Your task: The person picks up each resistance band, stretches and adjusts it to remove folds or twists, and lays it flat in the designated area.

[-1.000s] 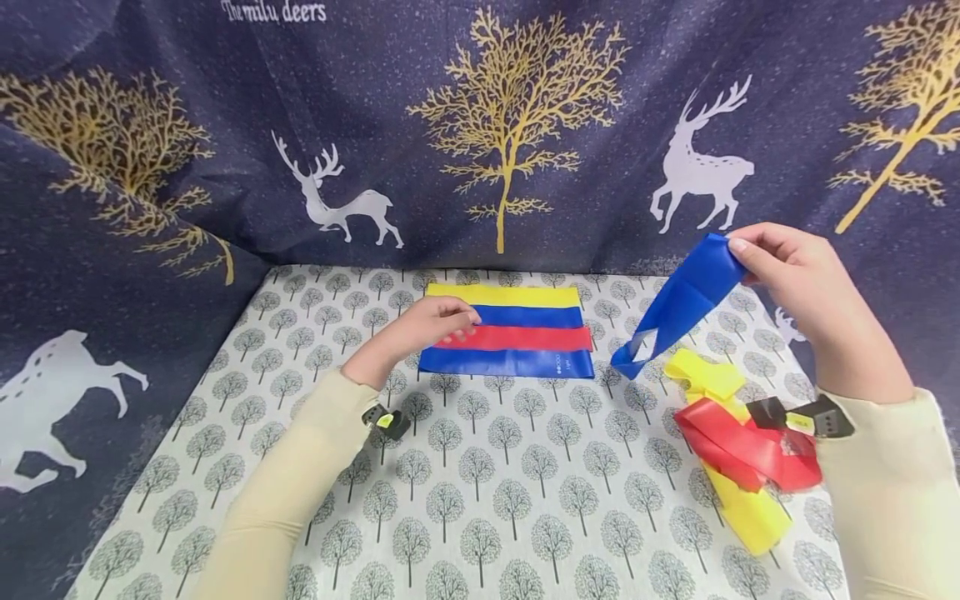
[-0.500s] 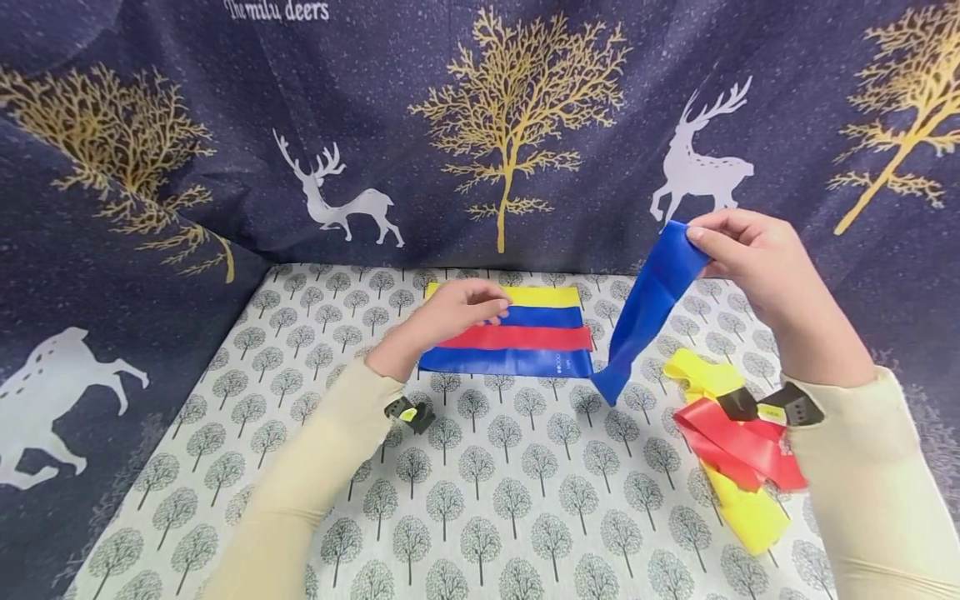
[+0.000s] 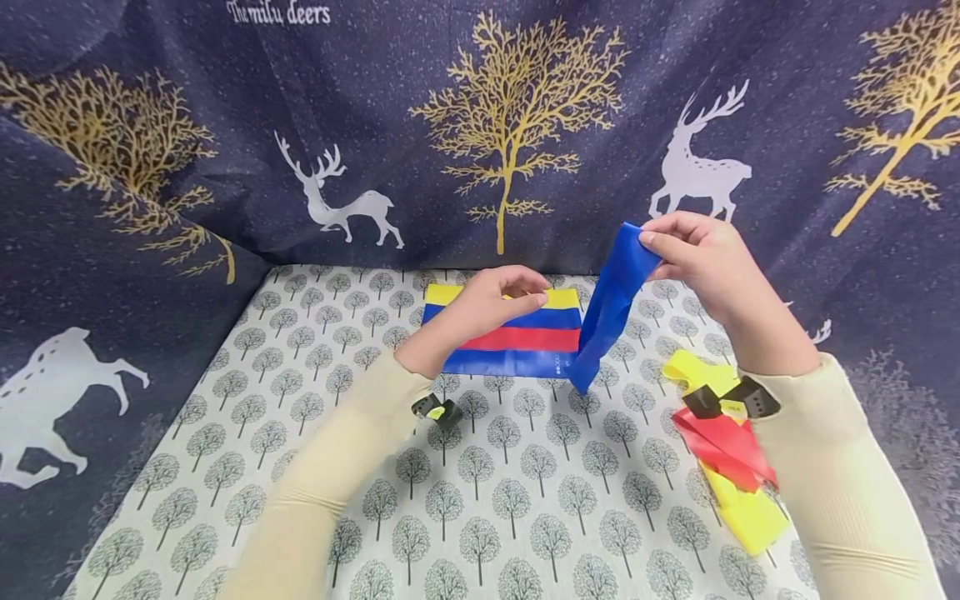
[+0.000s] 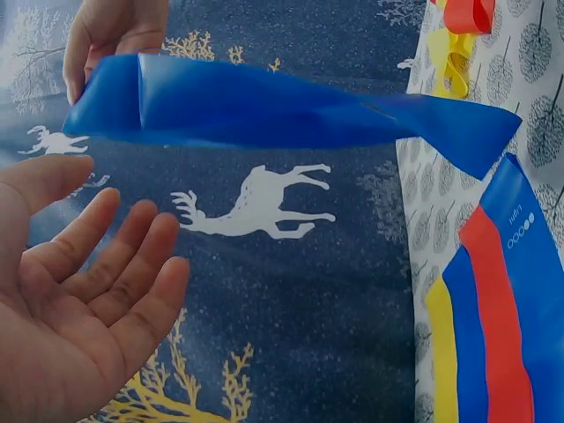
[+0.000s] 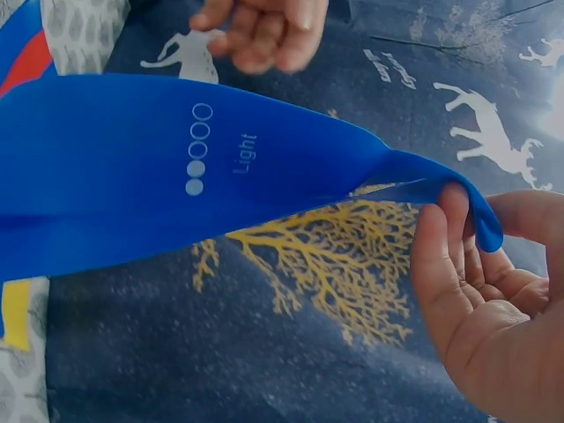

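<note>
My right hand [image 3: 701,262] pinches one end of a blue resistance loop band [image 3: 613,292], which hangs slightly twisted in front of the backdrop. In the right wrist view the band carries the printed word "Light" [image 5: 246,154] beside a row of circles. My left hand [image 3: 495,300] hovers to the left of it, fingers relaxed and holding nothing; in the left wrist view its palm [image 4: 79,308] faces the band across a gap. Beneath lie flat bands in a row: yellow [image 3: 442,293] at the back, then blue [image 3: 558,319], red [image 3: 517,339] and blue [image 3: 491,363]. The hanging band's lower end overlaps their right edge.
On the right of the tree-patterned tablecloth [image 3: 480,483] is a loose pile: a red band [image 3: 723,450] across yellow bands [image 3: 750,517], partly hidden by my right sleeve. A dark backdrop [image 3: 420,100] with deer and trees rises behind the table.
My right hand has carried the blue resistance loop band leftward, from over the loose pile to the right edge of the laid-out row. My left hand has moved right and farther back toward it.
</note>
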{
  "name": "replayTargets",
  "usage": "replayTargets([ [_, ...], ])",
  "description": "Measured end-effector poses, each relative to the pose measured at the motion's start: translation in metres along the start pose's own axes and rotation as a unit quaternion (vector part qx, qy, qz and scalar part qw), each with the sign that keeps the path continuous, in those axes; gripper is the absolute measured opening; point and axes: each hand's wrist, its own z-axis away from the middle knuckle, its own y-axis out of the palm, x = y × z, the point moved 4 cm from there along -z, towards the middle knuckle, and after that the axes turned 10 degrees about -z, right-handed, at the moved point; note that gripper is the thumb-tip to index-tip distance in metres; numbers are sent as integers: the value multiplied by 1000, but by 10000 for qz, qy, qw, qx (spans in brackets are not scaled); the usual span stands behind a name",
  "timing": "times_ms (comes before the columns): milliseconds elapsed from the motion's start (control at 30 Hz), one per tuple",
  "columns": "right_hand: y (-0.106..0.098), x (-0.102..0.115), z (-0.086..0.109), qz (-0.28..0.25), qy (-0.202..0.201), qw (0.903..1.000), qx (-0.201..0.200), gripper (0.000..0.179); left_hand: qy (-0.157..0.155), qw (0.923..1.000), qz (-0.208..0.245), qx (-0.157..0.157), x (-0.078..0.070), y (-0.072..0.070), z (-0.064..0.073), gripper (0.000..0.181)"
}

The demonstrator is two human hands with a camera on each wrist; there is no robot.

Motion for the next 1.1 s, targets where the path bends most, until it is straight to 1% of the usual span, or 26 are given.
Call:
replayTargets([
  [100, 6, -4, -2, -434, 134, 9989, 123, 26, 56, 9999, 163, 2, -5, 5, -2, 37],
  [233, 17, -9, -5, -638, 343, 9971, 215, 25, 168, 9990, 344, 216, -10, 17, -8, 52],
  [333, 27, -10, -7, -510, 458, 9973, 264, 23, 181, 9985, 347, 376, -11, 26, -12, 62],
  [433, 36, -10, -10, -347, 551, 9974, 300, 20, 184, 9987, 324, 360, -11, 31, -15, 65],
  [500, 40, -10, -11, -225, 616, 9974, 300, 17, 213, 9988, 313, 299, -9, 33, -17, 62],
  [600, 42, -11, -12, 55, 705, 9973, 223, 15, 83, 9993, 263, 240, -6, 33, -17, 51],
  [733, 41, -15, -14, 654, 738, 9951, 44, 17, -150, 9997, 130, 172, -4, 31, -14, 38],
  [800, 39, -21, -14, 770, 788, 9939, -2, 20, -138, 9998, 48, 112, -5, 29, -12, 30],
  [867, 38, -27, -14, 688, 873, 9938, 30, 24, -72, 9999, 48, 60, -6, 26, -10, 25],
  [967, 37, -39, -15, 210, 1129, 9932, 203, 32, 1, 9999, 121, 51, -9, 21, -7, 25],
  [1000, 38, -43, -15, 37, 1232, 9920, 278, 33, 52, 9999, 124, 43, -11, 20, -7, 25],
  [1100, 39, -54, -15, -217, 1553, 9862, 523, 33, 105, 9997, 194, 62, -13, 14, -5, 25],
])
